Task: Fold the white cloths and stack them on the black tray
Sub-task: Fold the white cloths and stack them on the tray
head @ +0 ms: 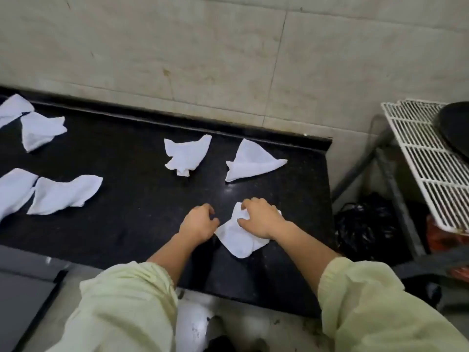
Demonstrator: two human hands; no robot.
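Observation:
A crumpled white cloth [237, 238] lies on the black counter [132, 199] near its front right. My right hand [261, 219] rests on top of it, its curled fingers gripping the bunched fabric. My left hand [200, 222] sits with curled fingers at the cloth's left corner; whether it pinches that corner is unclear. Two more loose cloths lie behind, one in the middle [186, 156] and one to the right [251, 162]. Several others [63, 195] lie along the left.
The tiled wall rises behind the counter. Beyond the counter's right edge stand a white wire rack [418, 153] with a dark round object [454, 125] on it and a black tangle [365, 224] on the floor. A flat dark-rimmed panel [28, 290] lies at lower left.

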